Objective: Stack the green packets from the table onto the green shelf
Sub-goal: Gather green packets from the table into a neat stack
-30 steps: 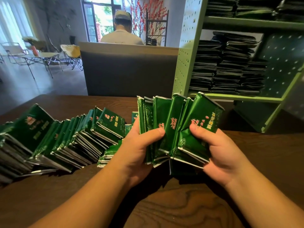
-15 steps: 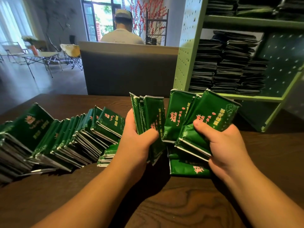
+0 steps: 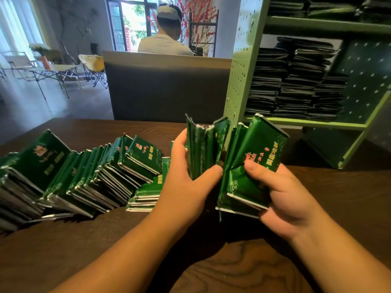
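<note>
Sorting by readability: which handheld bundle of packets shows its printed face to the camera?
The bundle in the right hand: its front packet shows print; the left hand's bundle shows only edges.

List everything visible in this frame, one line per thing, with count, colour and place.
table: one, dark brown wood, foreground
toppled row of packets: many, green, table left
flat packets: a few, green, beside left wrist
left bundle: several, green, upright
right bundle: several, green, fanned
shelf: one, light green pegboard, right
stacked packets: many, dark, on the shelf
partition: one, grey, behind table
seated person: one, back turned, beyond partition
folding chairs: two, pale, far left
left hand: grips left bundle
right hand: grips right bundle
</note>
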Demonstrator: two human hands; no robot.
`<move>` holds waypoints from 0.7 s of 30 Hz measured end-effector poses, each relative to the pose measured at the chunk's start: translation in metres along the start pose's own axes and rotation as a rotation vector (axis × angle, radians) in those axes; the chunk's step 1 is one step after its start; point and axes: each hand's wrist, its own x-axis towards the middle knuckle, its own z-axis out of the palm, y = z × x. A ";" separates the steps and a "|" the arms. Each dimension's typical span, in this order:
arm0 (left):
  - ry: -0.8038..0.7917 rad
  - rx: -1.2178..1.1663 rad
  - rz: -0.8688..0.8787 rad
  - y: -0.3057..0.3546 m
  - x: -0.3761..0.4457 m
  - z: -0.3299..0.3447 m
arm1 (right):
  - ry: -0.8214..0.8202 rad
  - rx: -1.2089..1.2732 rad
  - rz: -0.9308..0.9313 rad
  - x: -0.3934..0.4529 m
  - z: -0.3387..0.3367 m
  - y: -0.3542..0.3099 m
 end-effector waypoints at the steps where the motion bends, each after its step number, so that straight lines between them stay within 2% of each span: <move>1: -0.017 -0.081 -0.054 -0.001 0.000 0.000 | -0.042 0.034 0.025 0.001 -0.001 0.000; 5: -0.071 -0.335 -0.180 -0.001 0.004 -0.003 | -0.091 0.127 0.037 0.003 -0.005 -0.004; 9: -0.044 -0.435 -0.247 -0.001 0.006 -0.003 | -0.007 0.109 0.027 0.006 -0.005 -0.006; 13: -0.049 -0.452 -0.278 -0.004 0.006 -0.003 | 0.070 0.080 0.025 0.008 -0.003 -0.005; 18: -0.140 -0.416 -0.291 -0.006 0.004 -0.002 | 0.090 0.071 0.023 0.008 -0.002 -0.002; 21: -0.137 -0.376 -0.291 -0.006 0.003 -0.002 | 0.109 0.052 0.011 0.008 -0.001 -0.001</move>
